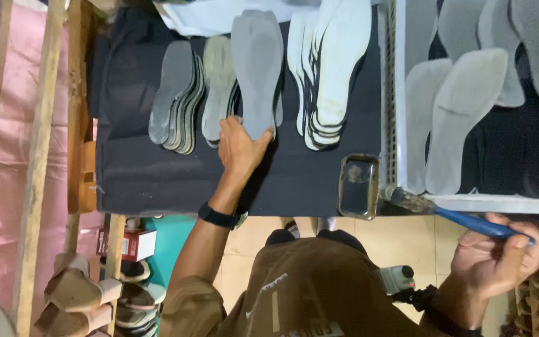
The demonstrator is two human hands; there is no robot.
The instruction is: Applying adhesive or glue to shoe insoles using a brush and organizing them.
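My left hand (239, 147) rests on the dark table cloth (145, 168), fingers touching the near end of a grey shoe insole (257, 68) that lies atop a fanned stack. A black wristband sits on that wrist. My right hand (497, 259) grips a blue-handled brush (444, 212), whose worn bristles point toward a rectangular metal tin (358, 186) at the table's front edge. Further fanned stacks of insoles lie left (176, 97) and right (329, 68) of my left hand.
A white wire tray (400, 93) at right holds more grey insoles. Wooden frame posts (38, 156) and pink sheeting stand at left. Shoes (88, 296) and a small box lie on the floor below the table.
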